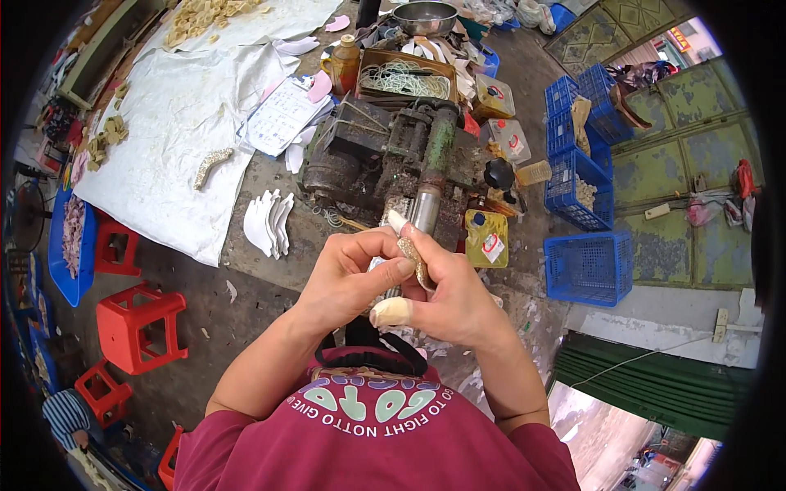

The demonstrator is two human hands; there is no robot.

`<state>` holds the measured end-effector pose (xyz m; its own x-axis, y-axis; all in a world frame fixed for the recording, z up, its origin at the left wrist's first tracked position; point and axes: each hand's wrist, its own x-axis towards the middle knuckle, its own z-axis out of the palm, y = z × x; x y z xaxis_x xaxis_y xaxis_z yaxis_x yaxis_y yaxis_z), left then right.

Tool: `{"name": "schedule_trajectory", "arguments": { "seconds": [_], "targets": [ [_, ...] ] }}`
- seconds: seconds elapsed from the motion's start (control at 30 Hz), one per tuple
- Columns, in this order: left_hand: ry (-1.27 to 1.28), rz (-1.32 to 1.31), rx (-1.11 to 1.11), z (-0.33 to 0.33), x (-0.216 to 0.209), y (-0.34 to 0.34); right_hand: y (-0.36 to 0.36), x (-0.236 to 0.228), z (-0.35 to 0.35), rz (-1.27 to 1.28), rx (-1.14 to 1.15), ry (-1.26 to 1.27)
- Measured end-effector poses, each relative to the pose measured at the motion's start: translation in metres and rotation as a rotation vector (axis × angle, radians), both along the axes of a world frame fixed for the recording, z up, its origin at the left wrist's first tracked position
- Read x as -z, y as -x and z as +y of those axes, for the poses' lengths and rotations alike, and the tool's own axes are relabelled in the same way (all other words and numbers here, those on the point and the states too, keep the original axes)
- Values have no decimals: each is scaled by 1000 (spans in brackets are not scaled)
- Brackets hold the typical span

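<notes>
Both my hands meet in front of the machine, closed around a curved, speckled beige strip [415,259]. My left hand [354,274] pinches its side between thumb and fingers. My right hand [454,299] grips it from the other side, with pale coverings on the thumb and a fingertip. Part of the strip is hidden by the fingers. Just beyond them is a greasy dark machine [368,147] with a bare metal roller [426,206]. A similar speckled curved piece [211,168] lies alone on the white sheet [164,155]. Several white crescent-shaped pieces [268,222] sit left of the machine.
Red plastic stools [139,327] stand on the floor at left, near a blue tub [72,245]. Blue crates [588,266] are stacked at right. A yellow container [487,239] stands beside the machine, and a box of string [407,78] sits behind it.
</notes>
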<state>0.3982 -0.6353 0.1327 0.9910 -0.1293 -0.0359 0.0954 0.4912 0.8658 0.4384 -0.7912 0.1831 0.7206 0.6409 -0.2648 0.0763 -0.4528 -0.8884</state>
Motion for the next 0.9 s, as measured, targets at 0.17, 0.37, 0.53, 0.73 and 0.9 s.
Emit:
{"name": "schedule_trajectory", "arguments": {
  "seconds": [0.17,0.37,0.53,0.73,0.9],
  "targets": [
    [-23,-35,-73,9,-8,-2,8,12,-2,167,205,-436],
    [-202,-60,-129,12,-18,1,3,-7,-2,-590,249,-139],
    [-355,-36,-180,15,-25,7,8,0,10,-589,277,-209],
    [-558,-19,-133,43,-22,20,18,21,26,-517,210,-240],
    [-463,101,-82,47,-29,20,14,16,25,-379,157,-295]
  ]
}}
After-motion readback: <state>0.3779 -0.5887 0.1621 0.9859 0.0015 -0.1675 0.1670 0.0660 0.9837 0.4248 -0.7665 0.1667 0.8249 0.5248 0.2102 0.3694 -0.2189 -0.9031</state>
